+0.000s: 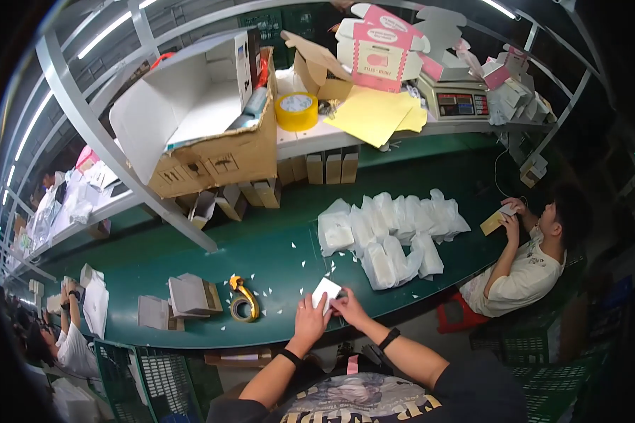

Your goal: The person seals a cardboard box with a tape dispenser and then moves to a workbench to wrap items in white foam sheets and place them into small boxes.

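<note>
A small white box (pixel 326 290) is up in front of me at the table's near edge. My left hand (pixel 310 321) is closed round its lower left side. The fingers of my right hand (pixel 348 309) are bent and pinched at its lower right edge; the fingertips are partly hidden. Just beyond the box, several tiny white paper scraps (pixel 303 264) lie scattered on the green table (pixel 261 247). Several white items in thin white wrapping (pixel 384 218) are grouped to the right of it. Left of my hands rests a yellow tape dispenser (pixel 244 299) with a roll of tape.
Open grey-brown cartons (pixel 190 296) stand at the left of the table. A shelf above bears a large cardboard box (pixel 212 166), yellow tape (pixel 296 111), yellow sheets (pixel 374 113) and a scale (pixel 455 99). At right, a seated person (pixel 518 268) holds a small yellowish box.
</note>
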Demonstrator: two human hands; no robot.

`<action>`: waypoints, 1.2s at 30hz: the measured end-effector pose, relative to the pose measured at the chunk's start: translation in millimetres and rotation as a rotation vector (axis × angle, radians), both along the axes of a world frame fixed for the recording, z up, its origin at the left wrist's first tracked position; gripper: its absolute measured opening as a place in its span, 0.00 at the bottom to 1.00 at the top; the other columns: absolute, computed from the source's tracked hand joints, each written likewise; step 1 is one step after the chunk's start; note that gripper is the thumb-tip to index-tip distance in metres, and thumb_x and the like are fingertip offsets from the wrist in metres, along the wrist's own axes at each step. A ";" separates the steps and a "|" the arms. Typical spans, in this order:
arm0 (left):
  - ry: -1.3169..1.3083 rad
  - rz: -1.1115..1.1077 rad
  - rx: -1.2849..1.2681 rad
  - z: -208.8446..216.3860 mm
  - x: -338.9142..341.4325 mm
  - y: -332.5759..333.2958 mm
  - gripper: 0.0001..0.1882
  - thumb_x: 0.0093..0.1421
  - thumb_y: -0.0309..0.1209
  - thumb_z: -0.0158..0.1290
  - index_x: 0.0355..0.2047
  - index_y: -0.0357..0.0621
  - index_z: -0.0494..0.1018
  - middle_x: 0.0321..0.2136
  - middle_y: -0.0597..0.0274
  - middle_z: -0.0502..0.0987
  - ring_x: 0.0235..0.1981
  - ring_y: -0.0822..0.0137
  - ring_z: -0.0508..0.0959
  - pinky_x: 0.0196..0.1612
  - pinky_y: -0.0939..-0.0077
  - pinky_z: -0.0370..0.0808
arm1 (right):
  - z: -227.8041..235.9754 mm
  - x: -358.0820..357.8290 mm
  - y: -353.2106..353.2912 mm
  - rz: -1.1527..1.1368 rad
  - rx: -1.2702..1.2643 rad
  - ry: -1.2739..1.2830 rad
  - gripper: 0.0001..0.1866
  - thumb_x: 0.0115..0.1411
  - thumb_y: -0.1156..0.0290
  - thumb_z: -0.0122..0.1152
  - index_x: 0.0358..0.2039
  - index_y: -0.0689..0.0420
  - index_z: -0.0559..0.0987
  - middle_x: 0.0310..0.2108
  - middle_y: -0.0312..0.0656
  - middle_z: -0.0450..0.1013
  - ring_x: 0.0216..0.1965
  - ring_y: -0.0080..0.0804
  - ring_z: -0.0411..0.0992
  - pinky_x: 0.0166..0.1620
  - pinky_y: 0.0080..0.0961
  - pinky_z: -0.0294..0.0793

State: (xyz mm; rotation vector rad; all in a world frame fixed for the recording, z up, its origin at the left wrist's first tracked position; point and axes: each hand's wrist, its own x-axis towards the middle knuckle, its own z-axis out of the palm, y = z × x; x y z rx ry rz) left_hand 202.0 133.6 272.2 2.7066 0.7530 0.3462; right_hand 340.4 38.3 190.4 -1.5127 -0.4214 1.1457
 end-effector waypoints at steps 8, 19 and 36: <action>-0.119 0.095 -0.147 -2.4 12.2 12.8 0.33 0.57 0.43 0.60 0.61 0.48 0.66 0.55 0.41 0.67 0.50 0.40 0.69 0.52 0.51 0.72 | 60.8 10.3 28.6 0.130 -0.172 -0.295 0.44 0.66 0.62 0.61 0.70 0.63 0.43 0.26 0.46 0.78 0.20 0.28 0.75 0.23 0.26 0.75; -0.064 0.151 -0.134 -1.5 6.8 3.0 0.35 0.53 0.45 0.63 0.60 0.50 0.68 0.54 0.48 0.68 0.51 0.45 0.70 0.50 0.53 0.72 | 56.7 5.9 9.0 0.163 0.038 -0.420 0.42 0.67 0.70 0.56 0.72 0.59 0.42 0.24 0.42 0.77 0.21 0.27 0.74 0.28 0.26 0.75; 0.002 0.160 0.034 -4.4 17.9 -6.3 0.34 0.54 0.47 0.59 0.56 0.40 0.70 0.53 0.41 0.69 0.51 0.45 0.72 0.50 0.53 0.71 | 79.3 28.1 13.9 0.386 -0.104 -0.454 0.43 0.64 0.70 0.61 0.73 0.52 0.48 0.25 0.44 0.77 0.22 0.31 0.76 0.28 0.29 0.76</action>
